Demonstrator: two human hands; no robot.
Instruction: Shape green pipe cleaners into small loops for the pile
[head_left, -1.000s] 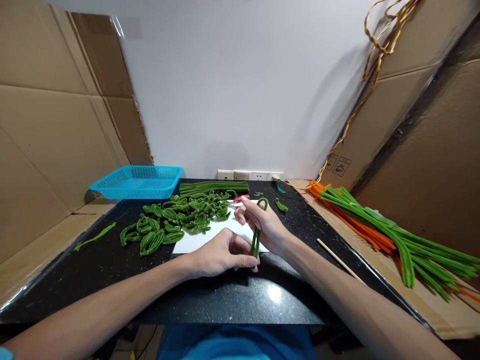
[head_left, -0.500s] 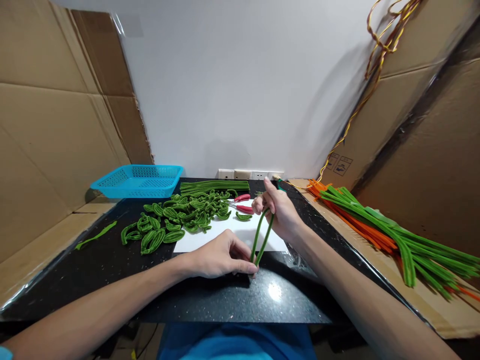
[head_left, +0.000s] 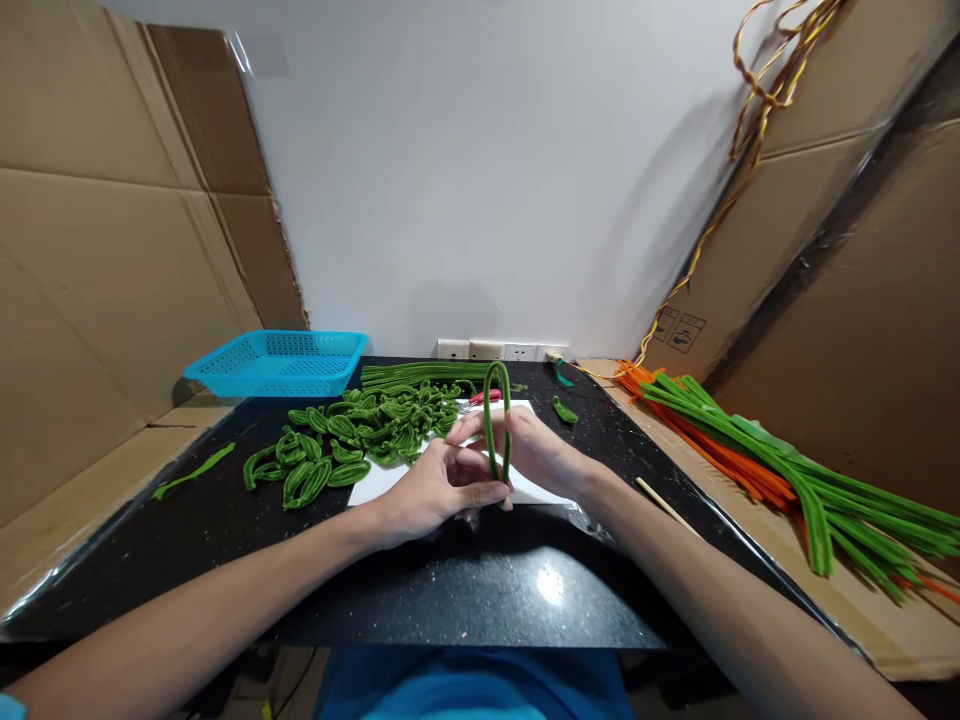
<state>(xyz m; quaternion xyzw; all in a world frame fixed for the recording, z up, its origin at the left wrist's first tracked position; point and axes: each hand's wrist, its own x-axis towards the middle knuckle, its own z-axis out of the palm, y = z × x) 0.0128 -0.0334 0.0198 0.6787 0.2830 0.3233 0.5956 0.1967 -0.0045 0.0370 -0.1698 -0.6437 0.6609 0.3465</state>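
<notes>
A thin green pipe cleaner point(head_left: 489, 410), bent into a tall narrow loop, stands upright with its rounded end at the top. My left hand point(head_left: 442, 485) pinches its lower end between thumb and fingers. Behind the loop is my right hand point(head_left: 544, 450), its fingers stretched to the left past the strands and close to my left fingers; whether it touches the loop is unclear. A white sheet point(head_left: 409, 478) lies under the hands. Left of them spreads a pile of leaf-shaped green pipe cleaner pieces point(head_left: 375, 425). Red-handled pliers point(head_left: 486, 396) are partly hidden behind the loop and my right hand.
A blue basket point(head_left: 277, 375) stands at the back left. Straight green pipe cleaners point(head_left: 420, 373) lie along the wall. One leaf piece point(head_left: 565, 411) and a thin stick point(head_left: 666, 505) are on the right. Green stems point(head_left: 817, 480) and orange stems point(head_left: 720, 445) rest on cardboard at the right.
My right hand has let go of the loop's top and moved left and down behind it. My left hand has risen slightly, and the loop now stands more upright.
</notes>
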